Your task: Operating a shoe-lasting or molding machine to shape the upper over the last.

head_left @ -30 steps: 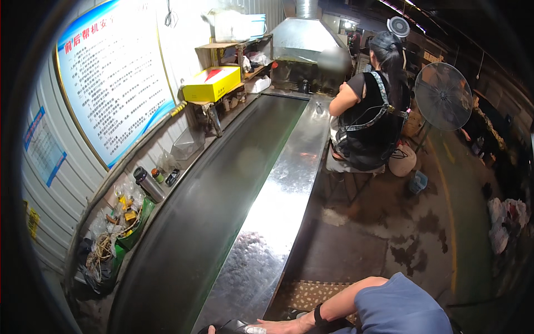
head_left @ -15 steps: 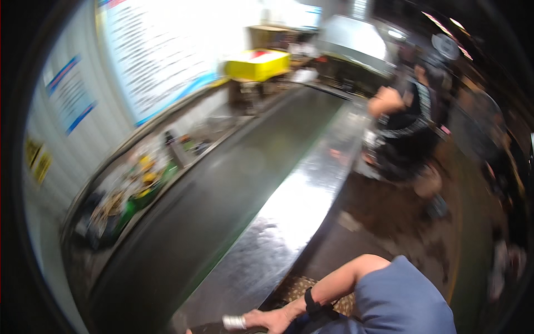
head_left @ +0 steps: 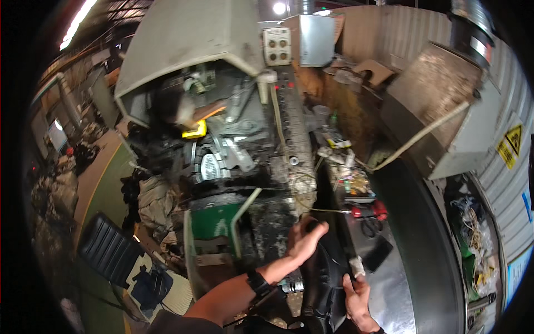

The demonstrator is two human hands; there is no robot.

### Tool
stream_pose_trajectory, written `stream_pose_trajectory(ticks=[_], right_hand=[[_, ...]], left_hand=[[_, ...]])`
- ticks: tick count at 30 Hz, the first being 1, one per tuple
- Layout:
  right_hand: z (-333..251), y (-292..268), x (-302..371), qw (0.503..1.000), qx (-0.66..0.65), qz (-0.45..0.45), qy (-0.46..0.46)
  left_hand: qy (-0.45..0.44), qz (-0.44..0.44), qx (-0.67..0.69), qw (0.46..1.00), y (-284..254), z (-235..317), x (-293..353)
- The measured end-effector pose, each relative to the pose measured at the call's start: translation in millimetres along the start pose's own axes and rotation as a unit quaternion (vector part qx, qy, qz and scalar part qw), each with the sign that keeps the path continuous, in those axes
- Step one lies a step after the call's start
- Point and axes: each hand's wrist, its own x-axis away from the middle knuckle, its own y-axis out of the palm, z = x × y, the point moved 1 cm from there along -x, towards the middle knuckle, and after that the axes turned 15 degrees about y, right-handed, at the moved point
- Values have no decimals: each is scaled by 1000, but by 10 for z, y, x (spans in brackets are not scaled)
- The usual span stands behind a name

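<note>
My left hand (head_left: 303, 242) curls over the top end of a long black rubbery piece (head_left: 322, 278) that stands upright at the lower middle. A dark band sits on that wrist. My right hand (head_left: 356, 298) grips the same piece lower down on its right edge, next to a small white tag (head_left: 357, 267). The piece stands between a grimy machine (head_left: 233, 167) and a metal bench top (head_left: 389, 289). Its lower end is hidden at the frame's bottom.
The machine has a grey hood (head_left: 189, 44), a control box (head_left: 276, 44), a yellow part (head_left: 194, 131) and a green panel (head_left: 214, 220). A red-handled tool (head_left: 370, 210) and clutter lie on the bench. A dark conveyor belt (head_left: 428, 239) runs right. A black chair (head_left: 108, 247) stands left.
The view has swung from the long conveyor and a seated person to the machine. Both my hands are now on the black piece; earlier only one arm showed at the lower edge.
</note>
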Motion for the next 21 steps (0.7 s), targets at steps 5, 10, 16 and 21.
stream_pose_trajectory(ticks=[5, 10, 16, 21], right_hand=[[-233, 1718, -280, 986, -21, -165, 4], [-109, 2903, -720, 976, -63, -201, 51], [-329, 3879, -814, 941, -156, -287, 88], [-304, 4269, -1186, 944, -164, -259, 121]], left_hand=[[-152, 167, 155, 962, -1915, -234, -622], [60, 111, 280, 952, -3009, 128, -771], [-41, 161, 346, 923, -3750, -280, -1076], [-157, 206, 418, 871, -3545, -642, -740]])
